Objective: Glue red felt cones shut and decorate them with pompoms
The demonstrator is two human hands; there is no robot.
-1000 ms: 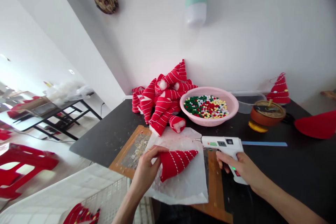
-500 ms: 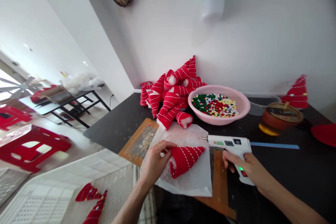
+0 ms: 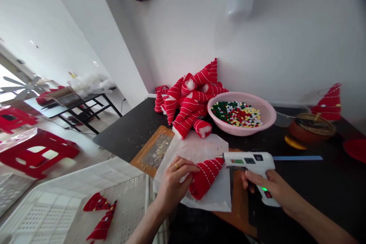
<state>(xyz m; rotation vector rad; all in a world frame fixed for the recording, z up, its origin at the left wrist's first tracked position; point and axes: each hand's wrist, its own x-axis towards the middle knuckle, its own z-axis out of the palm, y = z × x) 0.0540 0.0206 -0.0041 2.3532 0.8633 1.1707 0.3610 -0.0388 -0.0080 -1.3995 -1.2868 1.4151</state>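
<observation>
My left hand [image 3: 177, 179] grips the wide end of a red felt cone [image 3: 206, 177] with white dashed stitching, which lies on a sheet of white paper [image 3: 206, 146]. In my right hand [image 3: 267, 185] is a white hot glue gun [image 3: 251, 160] with a green light on its handle. Its nozzle points left and reaches the cone's pointed tip; whether it touches cannot be made out. Under the paper lies a brown wooden-framed board [image 3: 240, 202]. Behind it stands a pink bowl [image 3: 270, 116] of small coloured pompoms [image 3: 236, 114].
Several stuffed red cones [image 3: 188, 103] are heaped against the wall. To the right are a brown pot [image 3: 311, 129], a blue glue stick [image 3: 297, 158] and a decorated cone [image 3: 328, 103]. At lower left, a white plastic basket [image 3: 126, 194] holds two decorated cones [image 3: 104, 223]. Red stools [image 3: 37, 152] stand beyond.
The glue gun's nozzle has come down to the cone's tip. My left hand has shifted right with its grip further over the cone, and the cone has tilted steeper.
</observation>
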